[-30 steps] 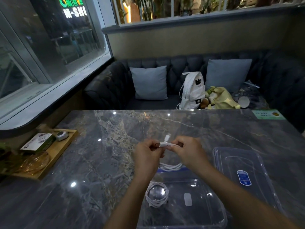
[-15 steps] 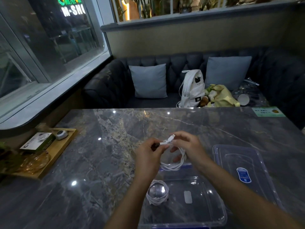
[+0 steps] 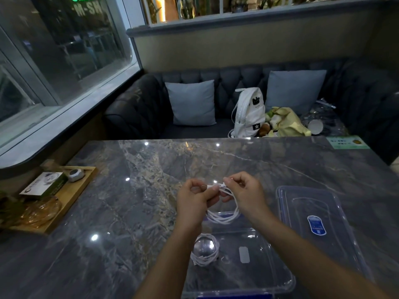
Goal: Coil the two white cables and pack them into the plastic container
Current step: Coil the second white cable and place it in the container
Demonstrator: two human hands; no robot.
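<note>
A coiled white cable [image 3: 224, 215] hangs in loops between my two hands, above the far edge of the clear plastic container [image 3: 278, 275]. My left hand [image 3: 195, 201] pinches the top of the coil near its plug. My right hand [image 3: 246, 192] pinches the cable end at the same spot, fingers curled round it. A second white cable [image 3: 205, 250] lies coiled inside the container at its left side, partly behind my left forearm.
The container's clear lid [image 3: 313, 214] with a blue label lies flat to the right. A wooden tray [image 3: 71, 195] with a box and small items sits at the table's left edge. A sofa with cushions and a white backpack [image 3: 248, 113] stands beyond the table.
My right hand has swung round the top of the coil and come back close to my left hand. The loops hang lower and wider than a second ago.
</note>
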